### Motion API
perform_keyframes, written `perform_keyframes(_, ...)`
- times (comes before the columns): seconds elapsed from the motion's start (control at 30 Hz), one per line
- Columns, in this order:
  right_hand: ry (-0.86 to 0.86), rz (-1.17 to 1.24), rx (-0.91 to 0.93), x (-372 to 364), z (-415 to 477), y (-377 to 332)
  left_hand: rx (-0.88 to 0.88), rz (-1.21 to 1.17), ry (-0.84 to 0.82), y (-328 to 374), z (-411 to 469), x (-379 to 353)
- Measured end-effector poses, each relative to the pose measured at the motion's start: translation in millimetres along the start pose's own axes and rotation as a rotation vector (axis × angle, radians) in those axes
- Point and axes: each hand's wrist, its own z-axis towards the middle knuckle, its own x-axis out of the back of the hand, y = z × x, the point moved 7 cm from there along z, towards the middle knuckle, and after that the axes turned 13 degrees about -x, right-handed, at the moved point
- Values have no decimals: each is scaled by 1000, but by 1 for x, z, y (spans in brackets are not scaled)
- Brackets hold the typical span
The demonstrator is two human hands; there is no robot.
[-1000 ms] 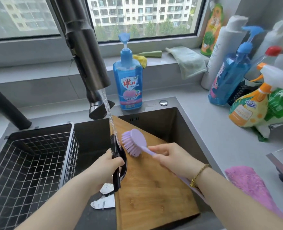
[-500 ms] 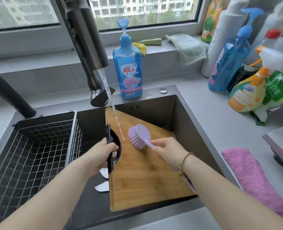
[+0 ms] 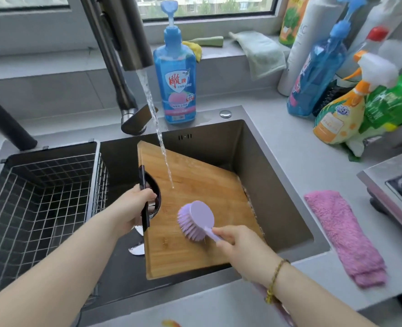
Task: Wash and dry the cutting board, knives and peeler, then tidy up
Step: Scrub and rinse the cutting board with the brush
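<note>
A wooden cutting board (image 3: 202,185) with a black handle edge leans tilted in the dark sink (image 3: 278,185). Water from the tap (image 3: 124,38) runs onto the board's upper part. My left hand (image 3: 134,206) grips the black handle at the board's left edge. My right hand (image 3: 240,246) holds the handle of a purple scrubbing brush (image 3: 195,220), whose bristles press on the lower middle of the board. Two shiny blade tips (image 3: 137,249) show on the sink floor beside the board's left edge; the rest of them is hidden.
A wire drying basket (image 3: 42,204) fills the sink's left side. A blue dish soap pump bottle (image 3: 175,79) stands behind the sink. Several cleaning bottles (image 3: 337,90) crowd the back right counter. A pink cloth (image 3: 344,234) lies right of the sink, a stove corner (image 3: 398,185) beyond it.
My right hand has drawn the brush down the board from its upper part toward me. My left hand keeps its grip on the handle. The view has tilted lower.
</note>
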Motion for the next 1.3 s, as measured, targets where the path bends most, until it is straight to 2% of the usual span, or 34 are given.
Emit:
perform_keyframes(0.07, 31, -44, -73, 6, 21, -6, 9, -12, 2, -2, 1, 2)
perform_keyframes(0.23, -32, -222, -32, -2, -10, 5, 13, -29, -40, -2, 4, 2)
perform_keyframes(0.3, 34, -280, -117, 7, 15, 7, 10, -27, -48, -1, 5, 2)
perform_keyframes(0.37, 21, -325, -226, 12, 38, 3, 14, -31, -56, -2, 7, 4)
perform_keyframes(0.5, -29, -369, -163, 1, 22, 0, 7, -23, -88, -3, 11, 4)
perform_keyframes(0.6, 4, -389, -299, 13, 50, 12, 6, -18, -93, -4, 13, 5)
perform_keyframes(0.67, -12, -351, -389, 22, 75, 17, 1, -15, -101, -6, 14, 5)
perform_keyframes(0.77, -4, -297, -279, 21, 84, 6, -13, -16, -116, -4, 16, 3)
perform_keyframes(0.83, 63, -273, -259, 26, 89, 1, -13, -14, -113, -2, 17, 3)
perform_keyframes(0.97, 156, -205, -378, 43, 136, 6, -9, -7, -126, -5, 19, 5)
perform_keyframes(1.13, 118, -92, -188, 35, 130, -11, 4, -31, -98, -9, 22, 10)
perform_keyframes(1.3, 195, -58, -294, 43, 169, -7, 14, -56, -85, -16, 23, 7)
